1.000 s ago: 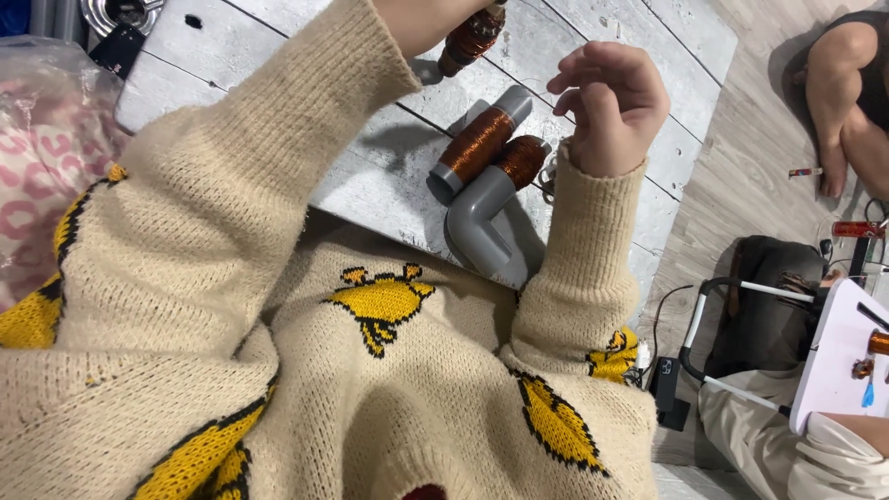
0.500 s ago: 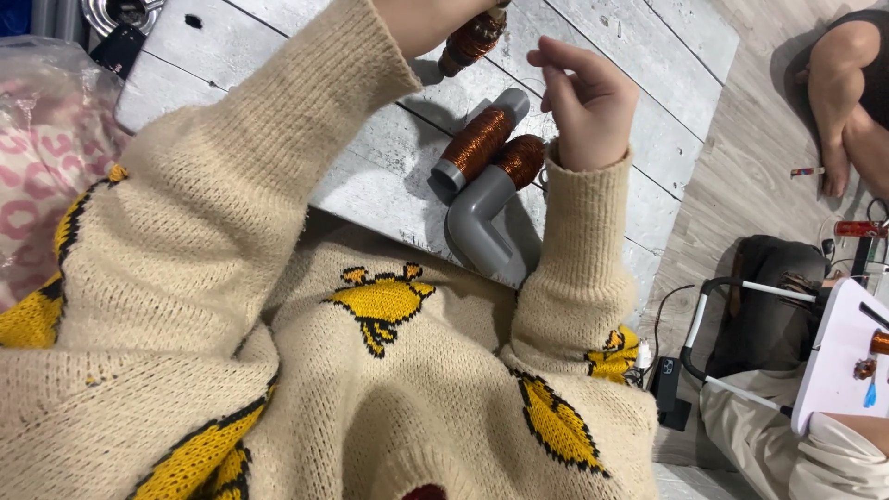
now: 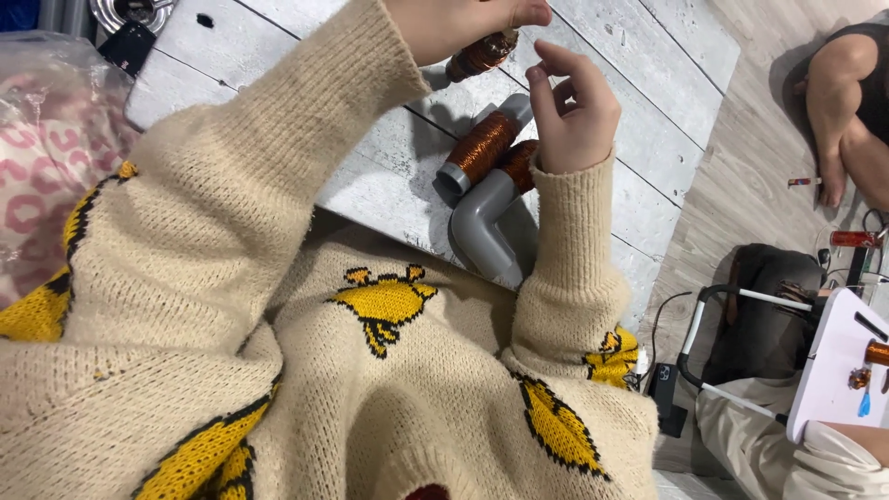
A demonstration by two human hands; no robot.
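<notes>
My left hand (image 3: pixel 468 20) is closed on a coil of copper wire (image 3: pixel 482 56) at the top of the view, held just above the whitewashed plank table (image 3: pixel 639 65). My right hand (image 3: pixel 576 109) hovers just to the right of that coil, fingers curled and slightly apart, nothing visible in them. Below the right hand lie a grey tube wound with copper wire (image 3: pixel 483 146) and a grey elbow pipe (image 3: pixel 486 222) with copper winding at its upper end. Cream knitted sleeves with yellow figures cover both arms.
A pink patterned bag (image 3: pixel 46 157) in clear plastic lies at the left. Another person's arm (image 3: pixel 838 111) rests on the floor at the upper right. A black-and-white frame (image 3: pixel 741 333) and a white board (image 3: pixel 838 370) with small parts stand at the lower right.
My right hand has moved left and up toward the coil held by my left hand. Its fingers have opened somewhat. The tubes on the table have not moved.
</notes>
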